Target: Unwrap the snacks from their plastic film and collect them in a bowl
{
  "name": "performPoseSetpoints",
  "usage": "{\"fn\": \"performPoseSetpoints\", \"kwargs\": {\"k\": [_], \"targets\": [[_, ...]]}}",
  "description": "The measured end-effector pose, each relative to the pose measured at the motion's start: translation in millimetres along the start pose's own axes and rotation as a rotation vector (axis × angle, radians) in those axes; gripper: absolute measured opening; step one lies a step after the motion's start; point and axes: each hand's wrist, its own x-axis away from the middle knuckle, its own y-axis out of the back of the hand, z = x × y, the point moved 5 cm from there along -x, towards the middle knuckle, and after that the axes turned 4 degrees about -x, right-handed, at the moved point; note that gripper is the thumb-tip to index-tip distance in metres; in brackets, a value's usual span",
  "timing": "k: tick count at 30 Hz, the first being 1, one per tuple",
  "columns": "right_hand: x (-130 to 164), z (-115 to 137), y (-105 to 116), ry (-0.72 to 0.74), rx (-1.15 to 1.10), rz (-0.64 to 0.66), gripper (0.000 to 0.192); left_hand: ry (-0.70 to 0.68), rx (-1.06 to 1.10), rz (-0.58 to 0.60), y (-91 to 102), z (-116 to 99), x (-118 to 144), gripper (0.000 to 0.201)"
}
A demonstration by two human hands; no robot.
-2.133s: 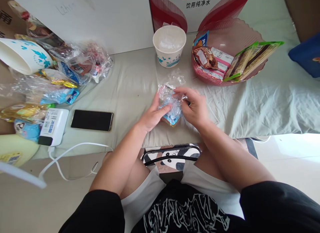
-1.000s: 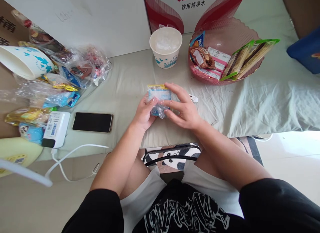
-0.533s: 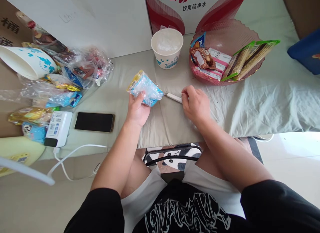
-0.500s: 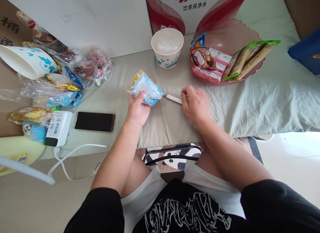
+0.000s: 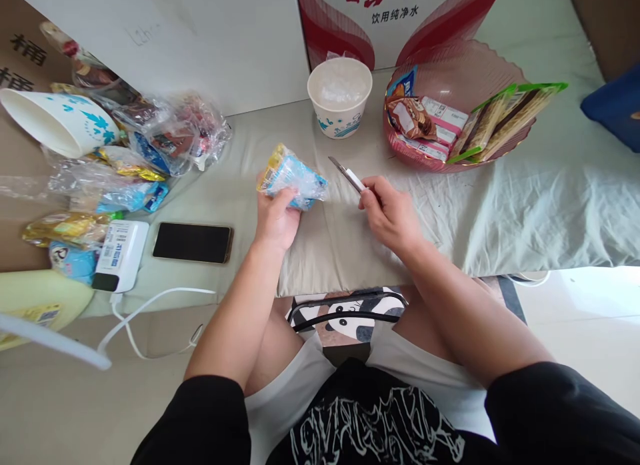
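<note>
Packet (image 5: 291, 178): a blue and yellow snack wrapped in clear film, held in the left hand (image 5: 275, 215) above the middle of the bed (image 5: 500, 205), clear of the sheet. The fingers are clenched around its lower side, with the thumb on the near face. The packet is tilted, its yellow end pointing toward the far left.

The right hand (image 5: 389, 212) grasps a small knife (image 5: 347, 174) by its white handle. The blade points up and left, toward the packet, with a gap between tip and film. The knife is off the sheet.

A paper bowl (image 5: 340, 97) stands at the far edge of the bed, directly beyond the packet, with clear film inside it. Just to its right, a pink basket (image 5: 453, 72) sits at the far edge and holds assorted wrapped snacks; two long green-edged packs lean out over its right rim.

A red and white carton (image 5: 395, 18) stands behind the bowl and basket.

At the left edge, a pile of snack bags (image 5: 150, 135) in clear plastic lies against the wall. A second paper bowl (image 5: 60, 122) lies on its side at the far left. A phone (image 5: 193, 242) lies face up near the front edge, and a white charger (image 5: 120, 255) lies just to its left, with a cable hanging off the edge.
</note>
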Motion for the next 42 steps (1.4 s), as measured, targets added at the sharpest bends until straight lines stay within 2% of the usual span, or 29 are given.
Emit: {"fn": "performPoseSetpoints", "kwargs": {"k": [3, 7, 12, 16, 20, 23, 26, 30, 37, 42], "targets": [[2.8, 9.3, -2.9, 0.032, -0.133, 0.059, 0.033, -0.068, -0.103, 0.016, -7.3, -0.8, 7.7, 0.064], [4.8, 14.0, -10.0, 0.1, -0.095, 0.127, 0.037, -0.083, -0.159, 0.041, -12.4, 0.6, 12.3, 0.071], [2.9, 5.4, -9.1, 0.056, 0.045, 0.089, 0.037, -0.069, -0.022, -0.043, 7.5, -10.3, -0.6, 0.057], [1.2, -2.4, -1.8, -0.004, 0.136, -0.006, 0.037, -0.035, 0.011, -0.086, 18.3, -14.1, -7.1, 0.052], [0.1, -8.3, 0.4, -0.061, 0.291, -0.05, 0.035, -0.032, -0.069, -0.044, 6.6, -4.6, 0.5, 0.056], [0.6, -4.2, -1.5, 0.017, 0.322, -0.077, 0.034, -0.061, -0.162, 0.005, -3.8, 1.8, 7.8, 0.061], [1.9, 2.1, -6.3, 0.12, 0.286, -0.044, 0.035, -0.097, -0.283, 0.046, -7.0, 1.2, 11.4, 0.07], [2.2, 3.8, -10.8, 0.136, 0.301, 0.01, 0.036, -0.179, -0.395, 0.064, -4.9, -7.5, 12.2, 0.082], [2.7, 5.0, -10.8, 0.172, 0.242, -0.014, 0.031, -0.278, -0.491, -0.043, -0.1, -18.1, 15.5, 0.079], [2.5, 5.0, -11.2, 0.175, 0.241, 0.007, 0.028, -0.298, -0.517, -0.009, 2.2, -17.1, 14.7, 0.064]]}}
